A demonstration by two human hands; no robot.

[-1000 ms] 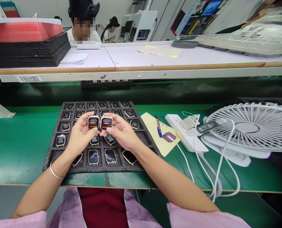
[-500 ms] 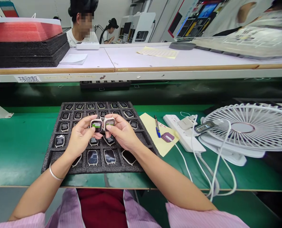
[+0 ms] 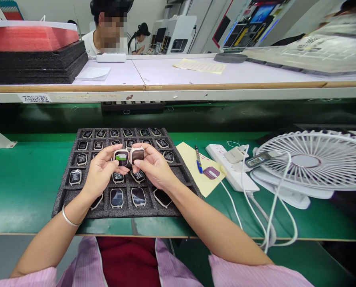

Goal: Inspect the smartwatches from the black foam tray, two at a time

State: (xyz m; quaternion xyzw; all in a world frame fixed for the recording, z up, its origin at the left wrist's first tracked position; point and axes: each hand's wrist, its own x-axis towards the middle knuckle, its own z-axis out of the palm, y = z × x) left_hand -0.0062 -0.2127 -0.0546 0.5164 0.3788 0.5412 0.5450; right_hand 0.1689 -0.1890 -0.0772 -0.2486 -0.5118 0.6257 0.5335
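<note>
Left watch (image 3: pixel 122 156) is gripped between thumb and fingers of left hand (image 3: pixel 102 169), green patch displayed. Right watch (image 3: pixel 138 154), dark-screened, is gripped likewise by right hand (image 3: pixel 156 168). Both are held side by side above the tray (image 3: pixel 179 174).

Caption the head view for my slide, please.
Left hand and right hand each hold a smartwatch over a foam tray.

Light is bright; the green table (image 3: pixel 25 183) shines at left; shadow lies beneath the shelf (image 3: pixel 160 77); far-right sheeting (image 3: pixel 324 48), perhaps plastic, blurs.
</note>
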